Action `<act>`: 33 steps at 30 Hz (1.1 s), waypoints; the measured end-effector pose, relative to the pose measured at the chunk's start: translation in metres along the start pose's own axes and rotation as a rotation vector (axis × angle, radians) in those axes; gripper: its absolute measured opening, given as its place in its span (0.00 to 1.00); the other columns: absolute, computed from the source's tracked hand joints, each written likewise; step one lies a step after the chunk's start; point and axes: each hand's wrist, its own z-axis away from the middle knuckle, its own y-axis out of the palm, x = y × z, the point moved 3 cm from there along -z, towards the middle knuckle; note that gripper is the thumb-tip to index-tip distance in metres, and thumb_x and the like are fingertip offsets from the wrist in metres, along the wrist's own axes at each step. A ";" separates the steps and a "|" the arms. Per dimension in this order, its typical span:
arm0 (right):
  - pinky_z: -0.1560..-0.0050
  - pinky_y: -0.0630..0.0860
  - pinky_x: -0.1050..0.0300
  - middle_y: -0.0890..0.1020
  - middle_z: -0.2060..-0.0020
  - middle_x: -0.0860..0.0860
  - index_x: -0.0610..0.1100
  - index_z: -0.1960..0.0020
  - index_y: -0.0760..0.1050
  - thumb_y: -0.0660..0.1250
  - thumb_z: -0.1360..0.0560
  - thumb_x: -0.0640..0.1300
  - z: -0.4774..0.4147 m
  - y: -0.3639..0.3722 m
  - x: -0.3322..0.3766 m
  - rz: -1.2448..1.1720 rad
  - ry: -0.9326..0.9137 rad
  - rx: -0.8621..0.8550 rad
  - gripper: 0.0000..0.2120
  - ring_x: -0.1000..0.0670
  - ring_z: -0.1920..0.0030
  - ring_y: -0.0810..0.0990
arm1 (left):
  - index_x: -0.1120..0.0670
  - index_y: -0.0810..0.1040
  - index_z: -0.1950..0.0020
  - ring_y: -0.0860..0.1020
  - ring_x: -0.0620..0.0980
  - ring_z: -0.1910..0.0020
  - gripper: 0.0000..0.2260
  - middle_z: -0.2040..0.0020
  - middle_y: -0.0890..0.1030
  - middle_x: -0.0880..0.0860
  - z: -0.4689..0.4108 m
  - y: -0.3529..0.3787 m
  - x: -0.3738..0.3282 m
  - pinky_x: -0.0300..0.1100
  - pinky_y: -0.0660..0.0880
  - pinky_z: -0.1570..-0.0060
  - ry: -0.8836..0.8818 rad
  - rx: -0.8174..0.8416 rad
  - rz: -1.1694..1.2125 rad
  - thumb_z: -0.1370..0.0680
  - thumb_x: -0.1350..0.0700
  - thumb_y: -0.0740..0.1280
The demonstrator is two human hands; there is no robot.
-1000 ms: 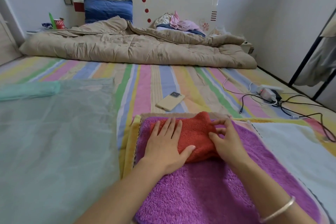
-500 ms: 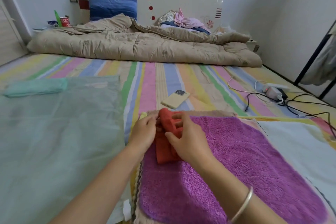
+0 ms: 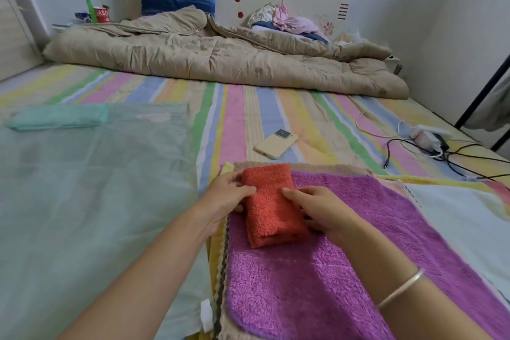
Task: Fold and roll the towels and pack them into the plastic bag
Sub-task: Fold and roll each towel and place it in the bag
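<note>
A small orange-red fluffy towel (image 3: 271, 203), folded into a thick narrow packet, lies on the near-left corner of a flat purple fluffy towel (image 3: 331, 270), which tops a stack of other towels showing only yellow and beige edges. The left hand (image 3: 226, 196) clasps the packet's left side, thumb across the top and fingers curled at the far-left corner. The right hand (image 3: 323, 211), with a thin silver bangle (image 3: 400, 288) on its wrist, grips the right side, thumb on top and fingers tucked against the edge. Just beside the stack on the left, a large translucent pale-green plastic bag (image 3: 96, 201) lies flat on the pastel-striped bedsheet (image 3: 240, 119); a rolled teal towel (image 3: 58, 117) shows through its far end. A phone in a cream case (image 3: 276, 143) rests beyond the towels.
</note>
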 end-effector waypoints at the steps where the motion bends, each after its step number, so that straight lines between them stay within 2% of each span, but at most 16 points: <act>1: 0.66 0.77 0.61 0.85 0.60 0.48 0.41 0.49 0.80 0.71 0.27 0.49 -0.001 0.006 0.000 -0.069 0.052 0.060 0.13 0.51 0.63 0.82 | 0.53 0.75 0.38 0.76 0.49 0.61 0.17 0.48 0.81 0.56 0.000 0.000 0.002 0.40 0.73 0.64 0.007 0.023 -0.009 0.24 0.65 0.69; 4: 0.59 0.82 0.54 0.85 0.57 0.42 0.36 0.49 0.79 0.75 0.30 0.45 -0.006 0.019 0.003 -0.174 0.117 0.130 0.15 0.46 0.60 0.84 | 0.56 0.74 0.36 0.78 0.49 0.59 0.18 0.45 0.81 0.59 0.002 -0.001 0.005 0.38 0.76 0.65 0.019 0.049 0.009 0.25 0.67 0.68; 8: 0.57 0.82 0.52 0.85 0.57 0.42 0.39 0.49 0.79 0.73 0.29 0.39 -0.002 0.031 0.013 -0.197 0.101 0.171 0.10 0.45 0.61 0.84 | 0.57 0.73 0.34 0.81 0.52 0.54 0.22 0.41 0.79 0.62 0.007 -0.016 0.003 0.37 0.79 0.67 -0.007 0.025 0.084 0.26 0.68 0.70; 10: 0.60 0.82 0.53 0.85 0.59 0.43 0.40 0.49 0.78 0.70 0.28 0.36 0.007 0.039 0.018 -0.233 0.062 0.198 0.08 0.47 0.63 0.84 | 0.57 0.73 0.34 0.81 0.53 0.49 0.22 0.40 0.78 0.60 0.017 -0.028 -0.001 0.40 0.81 0.63 0.021 0.027 0.050 0.27 0.67 0.72; 12: 0.61 0.82 0.52 0.85 0.60 0.43 0.41 0.50 0.78 0.69 0.27 0.36 0.016 0.050 0.025 -0.286 0.046 0.221 0.06 0.47 0.64 0.83 | 0.55 0.73 0.35 0.82 0.51 0.50 0.21 0.42 0.79 0.56 0.033 -0.047 -0.008 0.44 0.83 0.57 0.064 0.020 -0.034 0.26 0.62 0.73; 14: 0.62 0.82 0.52 0.85 0.60 0.43 0.41 0.48 0.77 0.69 0.27 0.38 0.026 0.069 0.031 -0.354 0.050 0.269 0.08 0.46 0.65 0.83 | 0.54 0.74 0.37 0.83 0.50 0.53 0.17 0.45 0.80 0.52 0.050 -0.079 -0.011 0.44 0.82 0.57 0.112 -0.040 -0.162 0.24 0.58 0.71; 17: 0.60 0.82 0.50 0.84 0.58 0.41 0.39 0.45 0.77 0.69 0.27 0.40 0.041 0.115 0.038 -0.442 0.065 0.382 0.11 0.45 0.64 0.83 | 0.51 0.78 0.48 0.83 0.50 0.57 0.06 0.52 0.82 0.49 0.076 -0.147 -0.005 0.47 0.81 0.56 0.207 -0.189 -0.507 0.24 0.57 0.70; 20: 0.55 0.81 0.49 0.84 0.55 0.41 0.39 0.43 0.77 0.70 0.27 0.40 0.053 0.174 0.027 -0.465 0.097 0.466 0.13 0.44 0.60 0.83 | 0.46 0.78 0.57 0.81 0.46 0.58 0.05 0.58 0.82 0.43 0.109 -0.206 0.014 0.43 0.77 0.53 0.213 -0.226 -0.934 0.25 0.56 0.70; 22: 0.50 0.81 0.48 0.84 0.52 0.42 0.39 0.40 0.76 0.71 0.28 0.41 0.055 0.210 0.008 -0.362 0.116 0.458 0.17 0.44 0.55 0.83 | 0.45 0.78 0.59 0.81 0.44 0.58 0.01 0.59 0.82 0.43 0.130 -0.231 0.029 0.45 0.77 0.52 0.209 -0.179 -1.062 0.28 0.51 0.69; 23: 0.47 0.80 0.47 0.84 0.50 0.43 0.40 0.39 0.75 0.73 0.29 0.42 0.055 0.224 -0.002 -0.255 0.095 0.417 0.20 0.45 0.52 0.83 | 0.45 0.78 0.59 0.80 0.43 0.57 0.05 0.59 0.82 0.43 0.140 -0.239 0.034 0.45 0.77 0.51 0.216 -0.144 -1.099 0.30 0.46 0.67; 25: 0.42 0.77 0.51 0.81 0.46 0.47 0.42 0.35 0.71 0.74 0.30 0.46 0.055 0.238 -0.013 0.029 -0.014 0.260 0.26 0.46 0.47 0.81 | 0.43 0.76 0.58 0.78 0.41 0.57 0.12 0.59 0.79 0.41 0.154 -0.251 0.047 0.46 0.76 0.52 0.268 -0.056 -1.151 0.34 0.37 0.63; 27: 0.44 0.73 0.54 0.77 0.44 0.47 0.45 0.32 0.62 0.73 0.29 0.47 0.060 0.237 -0.009 0.356 -0.192 0.012 0.30 0.43 0.45 0.78 | 0.42 0.75 0.57 0.75 0.39 0.56 0.15 0.58 0.77 0.40 0.165 -0.255 0.057 0.44 0.75 0.52 0.350 0.026 -1.174 0.34 0.35 0.64; 29: 0.48 0.71 0.52 0.73 0.43 0.44 0.47 0.34 0.59 0.69 0.27 0.46 0.068 0.237 0.003 0.631 -0.355 -0.097 0.27 0.39 0.45 0.77 | 0.43 0.75 0.55 0.73 0.40 0.53 0.17 0.56 0.76 0.40 0.173 -0.253 0.065 0.42 0.74 0.51 0.416 0.096 -1.194 0.35 0.34 0.66; 30: 0.49 0.71 0.51 0.72 0.44 0.44 0.48 0.36 0.61 0.66 0.26 0.46 0.070 0.237 0.006 0.715 -0.368 -0.096 0.22 0.39 0.46 0.77 | 0.43 0.75 0.54 0.73 0.41 0.52 0.18 0.54 0.75 0.40 0.176 -0.252 0.068 0.42 0.74 0.49 0.437 0.122 -1.212 0.36 0.33 0.67; 32: 0.48 0.71 0.51 0.72 0.45 0.44 0.48 0.41 0.66 0.63 0.24 0.51 0.074 0.240 0.009 0.841 -0.301 -0.055 0.14 0.39 0.47 0.77 | 0.43 0.74 0.54 0.72 0.42 0.50 0.21 0.52 0.75 0.40 0.176 -0.250 0.074 0.42 0.72 0.47 0.450 0.160 -1.247 0.38 0.31 0.68; 33: 0.46 0.71 0.51 0.72 0.44 0.44 0.48 0.42 0.68 0.61 0.24 0.56 0.075 0.243 0.009 0.897 -0.267 -0.050 0.16 0.40 0.47 0.76 | 0.42 0.73 0.55 0.72 0.43 0.49 0.22 0.51 0.75 0.41 0.176 -0.250 0.075 0.42 0.72 0.45 0.454 0.175 -1.257 0.38 0.29 0.68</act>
